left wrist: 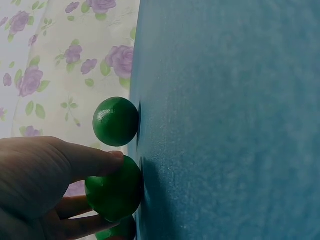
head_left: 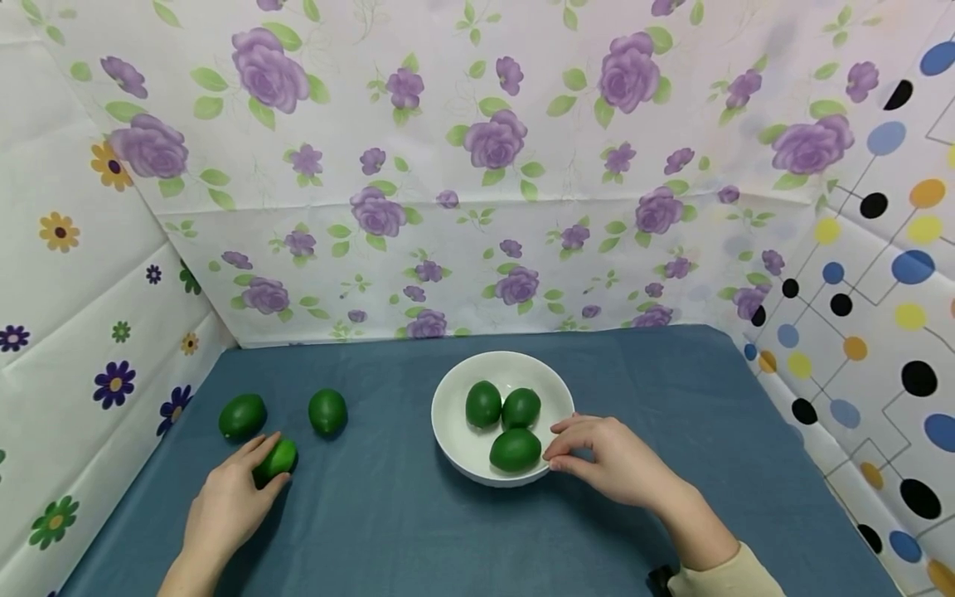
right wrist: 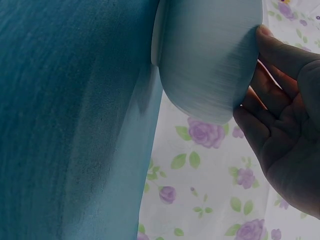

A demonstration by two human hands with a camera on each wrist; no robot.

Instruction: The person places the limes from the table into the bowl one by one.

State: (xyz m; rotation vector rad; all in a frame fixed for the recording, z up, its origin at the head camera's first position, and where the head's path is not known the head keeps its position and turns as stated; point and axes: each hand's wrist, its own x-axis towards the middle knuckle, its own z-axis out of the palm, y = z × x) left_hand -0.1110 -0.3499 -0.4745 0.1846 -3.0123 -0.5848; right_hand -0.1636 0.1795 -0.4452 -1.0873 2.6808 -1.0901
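My left hand (head_left: 227, 502) grips a green lime (head_left: 278, 460) on the table, its thumb on one side and fingers on the other. Just beyond it lies a second lime (head_left: 242, 416); a third lime (head_left: 328, 412) sits to the right, and also shows in the left wrist view. A white bowl (head_left: 451, 444) stands near the middle, with three limes (head_left: 516, 450) inside. At the bowl's right rim, my right hand (head_left: 615, 460) pinches the edge with curled thumb and fingers. In the right wrist view, those fingertips (right wrist: 264, 35) lie along the rim of the bowl (right wrist: 210, 55).
Blue cloth (head_left: 373, 531) covers the table. Behind it rises a sheet with purple flowers (head_left: 496, 141). Side sheets stand at the left, with flowers (head_left: 115, 384), and at the right, with coloured dots (head_left: 918, 377). A black strap (head_left: 660, 580) shows by the right sleeve.
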